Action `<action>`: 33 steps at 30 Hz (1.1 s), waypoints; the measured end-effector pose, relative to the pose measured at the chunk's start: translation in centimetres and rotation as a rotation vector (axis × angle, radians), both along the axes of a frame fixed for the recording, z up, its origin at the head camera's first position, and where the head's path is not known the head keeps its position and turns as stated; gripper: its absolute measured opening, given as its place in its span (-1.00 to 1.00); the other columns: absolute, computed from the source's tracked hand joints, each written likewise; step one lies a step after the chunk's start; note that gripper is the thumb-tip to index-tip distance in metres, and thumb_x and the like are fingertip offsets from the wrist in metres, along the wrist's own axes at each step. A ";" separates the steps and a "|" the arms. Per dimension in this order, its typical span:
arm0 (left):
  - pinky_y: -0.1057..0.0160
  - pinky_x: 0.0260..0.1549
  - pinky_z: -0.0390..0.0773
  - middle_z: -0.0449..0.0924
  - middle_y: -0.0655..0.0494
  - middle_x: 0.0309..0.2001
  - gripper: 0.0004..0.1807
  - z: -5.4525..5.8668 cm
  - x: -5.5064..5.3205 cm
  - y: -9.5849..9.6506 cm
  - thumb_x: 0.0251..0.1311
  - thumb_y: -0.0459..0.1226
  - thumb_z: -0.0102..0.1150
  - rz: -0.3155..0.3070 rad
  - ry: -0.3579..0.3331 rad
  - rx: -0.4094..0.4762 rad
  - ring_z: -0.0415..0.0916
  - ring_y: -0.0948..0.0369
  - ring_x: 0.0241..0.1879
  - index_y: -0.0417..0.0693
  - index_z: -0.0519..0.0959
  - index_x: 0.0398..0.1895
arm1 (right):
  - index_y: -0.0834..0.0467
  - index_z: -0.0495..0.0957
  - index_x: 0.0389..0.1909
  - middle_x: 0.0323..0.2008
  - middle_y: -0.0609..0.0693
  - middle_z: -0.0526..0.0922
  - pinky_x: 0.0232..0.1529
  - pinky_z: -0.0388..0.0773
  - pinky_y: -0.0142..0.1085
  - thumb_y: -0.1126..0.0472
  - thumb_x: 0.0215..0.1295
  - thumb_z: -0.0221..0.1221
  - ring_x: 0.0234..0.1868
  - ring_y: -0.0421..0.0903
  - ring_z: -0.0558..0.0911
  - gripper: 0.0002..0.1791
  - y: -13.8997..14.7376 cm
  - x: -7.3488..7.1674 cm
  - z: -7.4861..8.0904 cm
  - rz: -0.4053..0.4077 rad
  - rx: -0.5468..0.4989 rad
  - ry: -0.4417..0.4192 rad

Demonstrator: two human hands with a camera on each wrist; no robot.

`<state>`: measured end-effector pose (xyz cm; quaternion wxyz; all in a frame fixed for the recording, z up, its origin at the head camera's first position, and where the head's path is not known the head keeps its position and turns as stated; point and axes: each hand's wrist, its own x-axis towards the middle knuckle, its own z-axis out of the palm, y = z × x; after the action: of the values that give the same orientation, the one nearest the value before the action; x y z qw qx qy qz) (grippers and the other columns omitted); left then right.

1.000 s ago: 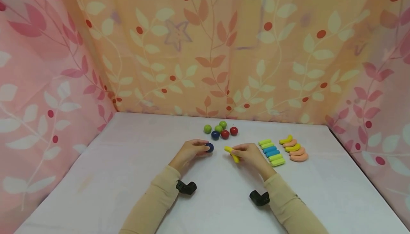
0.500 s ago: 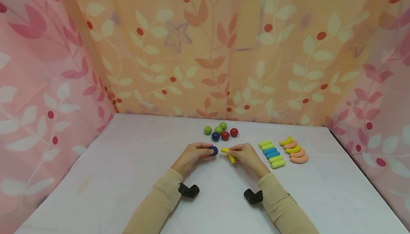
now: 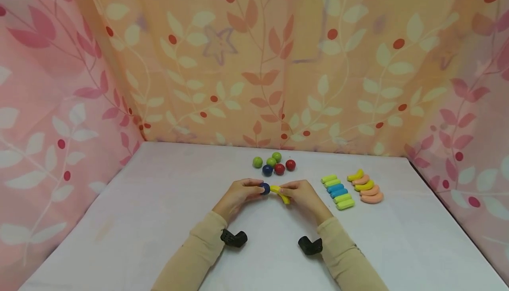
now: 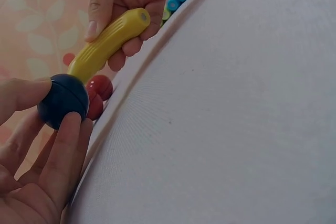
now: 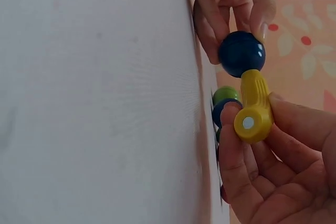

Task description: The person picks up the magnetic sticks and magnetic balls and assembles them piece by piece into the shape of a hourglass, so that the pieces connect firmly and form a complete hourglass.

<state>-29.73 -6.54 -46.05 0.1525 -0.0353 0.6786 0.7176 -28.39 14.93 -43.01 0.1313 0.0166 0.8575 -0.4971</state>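
My left hand (image 3: 240,193) pinches a dark blue ball (image 4: 63,101) between thumb and fingers, above the white table. From the other side my right hand (image 3: 305,195) grips a curved yellow rod (image 4: 109,44), which has a pale round spot on its end face. In both wrist views one end of the rod touches the ball, while the other end points away from it. Just beyond the hands lie a second blue ball (image 3: 267,170), two red balls (image 3: 290,165) and several green balls (image 3: 257,162).
To the right, short straight rods, yellow-green and blue (image 3: 337,192), lie in a row. Beside them is a row of curved rods, yellow and salmon (image 3: 371,190). Patterned cloth walls (image 3: 254,61) enclose the white table (image 3: 159,220) at the back and sides.
My right hand has moved left with the curved yellow rod, and my left hand slightly right with the blue ball. The gap between rod and ball has closed; they now touch.
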 end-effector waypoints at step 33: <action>0.24 0.02 0.66 0.64 -0.13 0.04 -0.68 0.0 0.4 -0.4 0.19 -0.39 0.33 0.018 0.050 0.045 0.66 0.21 -0.07 -0.33 0.61 0.01 | 0.33 0.62 0.07 -0.05 0.20 0.69 -0.10 0.70 -0.31 0.25 0.31 0.29 -0.26 -0.15 0.74 -0.64 1.7 -0.1 -0.3 -0.125 -0.280 -0.133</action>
<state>-29.31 -6.98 -46.09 0.1297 -0.0200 0.6657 0.7346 -28.47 16.61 -43.31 0.1577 0.0842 0.7666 -0.6167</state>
